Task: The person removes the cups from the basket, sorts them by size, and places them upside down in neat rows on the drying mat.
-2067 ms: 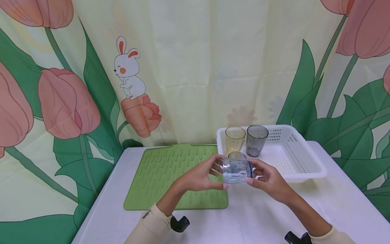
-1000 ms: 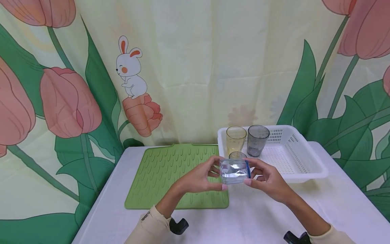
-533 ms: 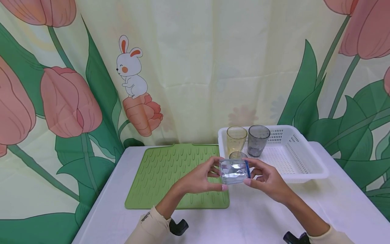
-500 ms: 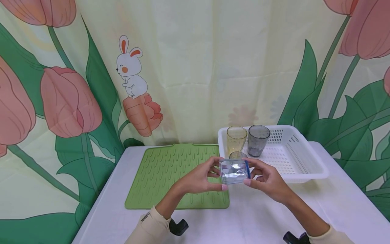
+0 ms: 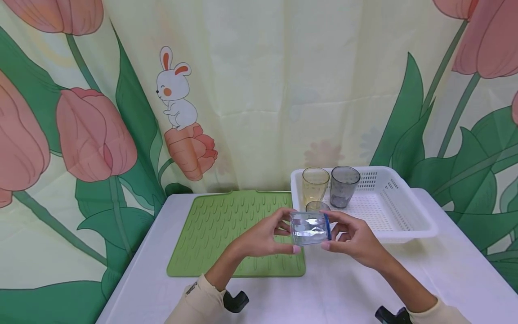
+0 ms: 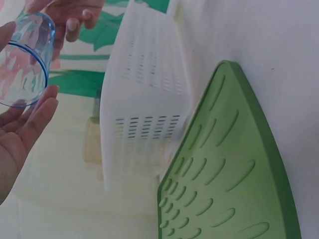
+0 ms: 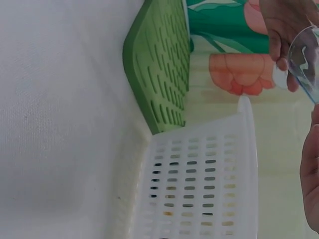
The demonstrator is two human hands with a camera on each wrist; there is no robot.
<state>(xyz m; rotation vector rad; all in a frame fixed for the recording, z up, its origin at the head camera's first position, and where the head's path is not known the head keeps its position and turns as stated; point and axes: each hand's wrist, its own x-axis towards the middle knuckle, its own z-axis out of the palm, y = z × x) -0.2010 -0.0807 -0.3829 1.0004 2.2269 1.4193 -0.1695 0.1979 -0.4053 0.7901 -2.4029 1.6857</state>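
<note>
A clear bluish drinking glass [image 5: 309,228] with a blue edge at its right end lies sideways in the air, held between both hands. My left hand [image 5: 263,235] grips its left end with thumb below and fingers above. On the blue-edged end, my right hand [image 5: 353,236] holds with thumb and fingertips. The left wrist view shows the glass [image 6: 27,62] at upper left between the hands; the right wrist view has only part of the glass [image 7: 306,62] at its edge. Behind it stand a yellow glass [image 5: 315,184], a grey glass [image 5: 344,186] and a partly hidden third glass [image 5: 317,206].
A white perforated basket [image 5: 404,211] stands at right on the white table [image 5: 348,292], with the yellow and grey glasses in its left part. A green ridged drying mat [image 5: 234,229] lies flat to its left. A curtain [image 5: 251,99] printed with tulips hangs behind.
The glass has turned slightly in my hands and shifted a little left against the basket. My right thumb sits slightly lower along it. Both hands keep holding it; the basket's glasses stay put.
</note>
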